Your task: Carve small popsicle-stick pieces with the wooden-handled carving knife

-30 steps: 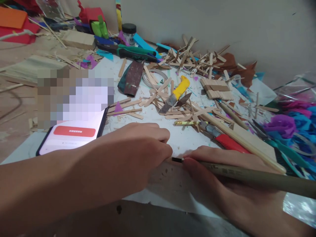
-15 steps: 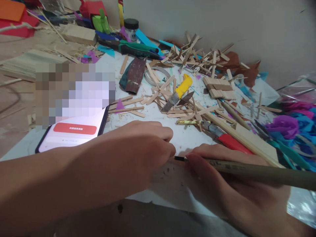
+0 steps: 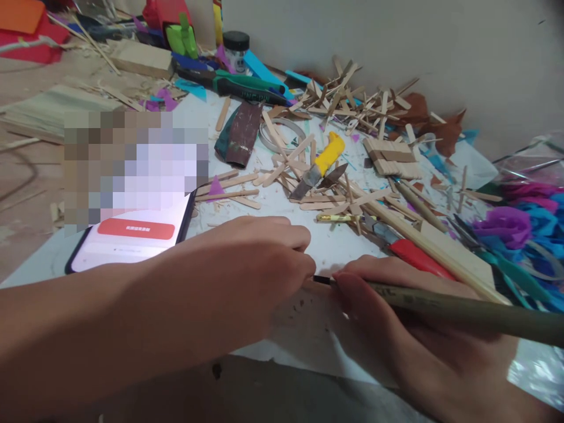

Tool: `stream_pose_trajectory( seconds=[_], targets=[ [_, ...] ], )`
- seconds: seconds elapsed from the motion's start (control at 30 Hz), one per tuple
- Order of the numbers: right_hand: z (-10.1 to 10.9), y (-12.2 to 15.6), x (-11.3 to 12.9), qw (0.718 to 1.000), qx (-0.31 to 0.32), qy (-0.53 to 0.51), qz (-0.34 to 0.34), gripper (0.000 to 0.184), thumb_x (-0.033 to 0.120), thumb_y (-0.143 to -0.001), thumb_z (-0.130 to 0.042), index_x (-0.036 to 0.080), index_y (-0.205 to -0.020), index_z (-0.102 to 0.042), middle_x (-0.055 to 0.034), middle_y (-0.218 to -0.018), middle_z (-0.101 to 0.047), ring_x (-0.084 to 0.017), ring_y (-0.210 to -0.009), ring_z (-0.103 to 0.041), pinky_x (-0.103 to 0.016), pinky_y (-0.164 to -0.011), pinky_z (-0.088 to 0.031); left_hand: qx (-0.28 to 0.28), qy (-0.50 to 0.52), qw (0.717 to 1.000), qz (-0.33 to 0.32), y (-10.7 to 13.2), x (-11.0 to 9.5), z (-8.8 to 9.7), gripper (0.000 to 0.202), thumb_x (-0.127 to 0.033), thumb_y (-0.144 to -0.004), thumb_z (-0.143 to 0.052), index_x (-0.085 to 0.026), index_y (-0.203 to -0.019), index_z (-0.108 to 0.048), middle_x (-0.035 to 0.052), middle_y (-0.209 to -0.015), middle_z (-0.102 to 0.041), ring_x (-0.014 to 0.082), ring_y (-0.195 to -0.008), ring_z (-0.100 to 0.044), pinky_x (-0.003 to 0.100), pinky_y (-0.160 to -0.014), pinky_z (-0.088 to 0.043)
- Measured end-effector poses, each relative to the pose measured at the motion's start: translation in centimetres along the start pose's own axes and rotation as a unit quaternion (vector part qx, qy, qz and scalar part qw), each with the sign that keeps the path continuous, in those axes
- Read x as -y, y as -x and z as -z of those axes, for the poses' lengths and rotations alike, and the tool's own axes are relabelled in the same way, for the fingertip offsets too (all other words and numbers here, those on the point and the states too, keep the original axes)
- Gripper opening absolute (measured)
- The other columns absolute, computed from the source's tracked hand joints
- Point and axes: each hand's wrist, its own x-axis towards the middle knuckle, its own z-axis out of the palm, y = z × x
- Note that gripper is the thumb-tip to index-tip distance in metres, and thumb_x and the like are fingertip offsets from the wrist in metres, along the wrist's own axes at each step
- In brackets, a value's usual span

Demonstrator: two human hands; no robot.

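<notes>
My left hand lies curled on the white work surface, its fingertips pressed on the left end of a thin wooden stick. My right hand grips a long olive-green pen whose black tip touches the stick right beside the left fingertips. What the left fingers cover is hidden.
A lit phone lies left of my left hand. Behind the hands are scattered craft sticks, a yellow-handled knife, red-handled pliers, green-handled cutters, a small jar and purple and blue paper flowers.
The view shifted slightly. The pen tip has crept a little toward my left fingertips; both hands stay in place.
</notes>
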Motion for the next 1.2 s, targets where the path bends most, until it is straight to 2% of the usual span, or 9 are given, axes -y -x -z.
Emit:
stream_pose_trajectory(
  seconds=[0.1, 0.23, 0.3, 0.43, 0.53, 0.7, 0.83, 1.03, 1.2],
  targets=[
    [-0.2, 0.2, 0.2, 0.996, -0.055, -0.044, -0.046, 0.026, 0.01, -0.102, -0.072, 0.033, -0.091, -0.076, 0.0024, -0.068, -0.076, -0.019, -0.048, -0.067, -0.032, -0.042, -0.054, -0.022, 0.014, 1.0, 0.003, -0.1, -0.5, 0.2, 0.027, 0.001, -0.096, -0.064, -0.024, -0.085, -0.068, 0.0004, -0.091, -0.07, 0.0199, -0.084, -0.063, 0.031, -0.075, -0.045],
    [-0.2, 0.4, 0.2, 0.989, -0.141, -0.032, -0.038, 0.024, 0.016, -0.105, -0.074, 0.033, -0.089, -0.077, 0.002, -0.071, -0.078, -0.019, -0.053, -0.07, -0.032, -0.05, -0.057, -0.061, 0.009, 0.998, -0.014, 0.0, -1.0, 0.0, 0.027, 0.004, -0.084, -0.072, -0.022, -0.081, -0.063, 0.0006, -0.087, -0.066, 0.0196, -0.078, -0.06, 0.034, -0.071, -0.044],
    [-0.1, 0.5, 0.1, 0.988, -0.151, -0.027, -0.028, 0.023, 0.018, -0.106, -0.076, 0.033, -0.089, -0.077, 0.0037, -0.07, -0.077, -0.016, -0.054, -0.068, -0.03, -0.051, -0.056, -0.06, -0.025, 0.997, -0.038, 0.2, -1.0, -0.4, 0.026, 0.002, -0.081, -0.075, -0.022, -0.08, -0.065, 0.0007, -0.085, -0.066, 0.021, -0.077, -0.058, 0.036, -0.07, -0.043],
    [0.2, 0.7, -0.2, 0.992, -0.122, -0.029, -0.024, 0.021, 0.014, -0.101, -0.078, 0.031, -0.089, -0.079, 0.0028, -0.071, -0.078, -0.018, -0.054, -0.068, -0.031, -0.051, -0.056, -0.056, -0.024, 0.995, -0.083, 0.8, -0.3, -0.8, 0.024, -0.003, -0.08, -0.073, -0.024, -0.092, -0.076, 0.0007, -0.087, -0.07, 0.0242, -0.08, -0.058, 0.039, -0.072, -0.043],
    [0.5, 0.7, -0.3, 0.996, -0.081, -0.014, -0.029, 0.02, 0.016, -0.102, -0.076, 0.031, -0.088, -0.076, 0.0031, -0.067, -0.075, -0.017, -0.05, -0.064, -0.032, -0.047, -0.051, -0.067, 0.0, 0.996, -0.062, 0.8, 0.1, -0.5, 0.034, -0.003, -0.087, -0.062, -0.025, -0.105, -0.082, -0.0001, -0.092, -0.073, 0.0219, -0.081, -0.06, 0.037, -0.073, -0.044],
    [0.9, 0.5, -0.2, 1.0, -0.004, 0.013, -0.009, 0.027, 0.022, -0.107, -0.072, 0.032, -0.083, -0.066, 0.0067, -0.058, -0.063, -0.015, -0.044, -0.059, -0.033, -0.045, -0.045, -0.036, 0.006, 0.999, -0.014, 0.2, 0.0, 0.2, 0.039, -0.007, -0.102, -0.054, -0.026, -0.105, -0.088, -0.0005, -0.092, -0.072, 0.0191, -0.08, -0.062, 0.035, -0.073, -0.044],
    [1.0, 0.2, -0.2, 0.996, 0.063, 0.057, 0.005, 0.043, 0.027, -0.112, -0.069, 0.029, -0.071, -0.056, 0.0066, -0.053, -0.06, -0.013, -0.041, -0.059, -0.033, -0.039, -0.039, -0.035, 0.016, 0.999, -0.026, 0.0, -0.3, 0.1, 0.037, 0.001, -0.097, -0.06, -0.023, -0.103, -0.087, -0.0012, -0.09, -0.07, 0.0176, -0.08, -0.063, 0.033, -0.073, -0.044],
    [0.8, -0.1, -0.2, 0.995, 0.065, 0.075, 0.024, 0.031, 0.026, -0.112, -0.068, 0.031, -0.081, -0.066, 0.0059, -0.06, -0.069, -0.016, -0.044, -0.062, -0.035, -0.041, -0.042, -0.02, 0.036, 0.999, -0.017, -0.1, -0.3, 0.2, 0.036, 0.005, -0.087, -0.075, -0.025, -0.105, -0.087, -0.0033, -0.092, -0.069, 0.0168, -0.082, -0.064, 0.033, -0.073, -0.045],
    [0.8, -0.2, -0.3, 0.998, 0.061, 0.02, 0.029, 0.034, 0.02, -0.109, -0.068, 0.031, -0.079, -0.059, 0.0063, -0.056, -0.06, -0.016, -0.04, -0.053, -0.034, -0.039, -0.039, -0.013, 0.04, 0.999, -0.032, 0.0, -0.2, 0.4, 0.03, 0.005, -0.087, -0.08, -0.024, -0.094, -0.083, -0.0037, -0.089, -0.068, 0.0164, -0.081, -0.064, 0.034, -0.07, -0.043]
  ],
)
